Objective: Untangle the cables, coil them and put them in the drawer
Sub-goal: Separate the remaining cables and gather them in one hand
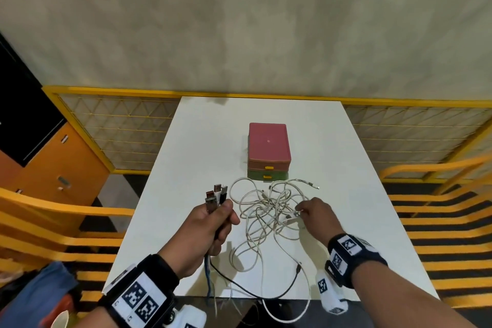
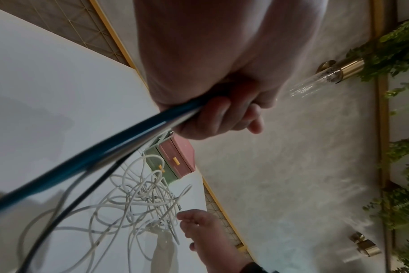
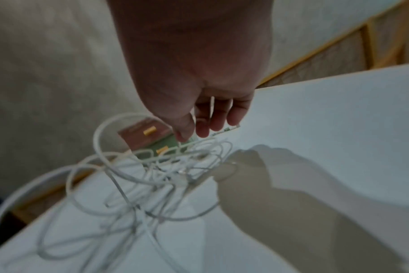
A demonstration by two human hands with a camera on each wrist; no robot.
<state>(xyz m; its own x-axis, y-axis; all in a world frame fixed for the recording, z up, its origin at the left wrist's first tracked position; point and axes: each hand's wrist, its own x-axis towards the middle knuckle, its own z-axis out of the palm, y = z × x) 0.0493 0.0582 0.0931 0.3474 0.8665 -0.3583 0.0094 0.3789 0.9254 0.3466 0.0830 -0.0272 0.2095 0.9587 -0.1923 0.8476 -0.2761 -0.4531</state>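
Note:
A tangle of white cables [image 1: 266, 210] lies on the white table [image 1: 346, 168], just in front of a small drawer unit [image 1: 267, 149]. The unit has a pink top drawer and a green bottom drawer, both closed, with yellow handles. My left hand [image 1: 225, 217] grips a bundle of cable ends; several USB plugs [image 1: 216, 193] stick up above the fist. A blue cable [image 1: 209, 274] and a black cable [image 1: 253, 291] trail from it over the table's near edge. My right hand [image 1: 300, 212] reaches into the right side of the tangle, its loosely spread fingertips [image 3: 202, 132] touching the white strands.
Yellow slatted benches [image 1: 439, 221] stand on both sides of the table. A yellow-framed mesh railing [image 1: 119, 128] runs behind it, with an orange cabinet [image 1: 53, 168] at the far left. White cable loops hang below the near table edge [image 1: 287, 311].

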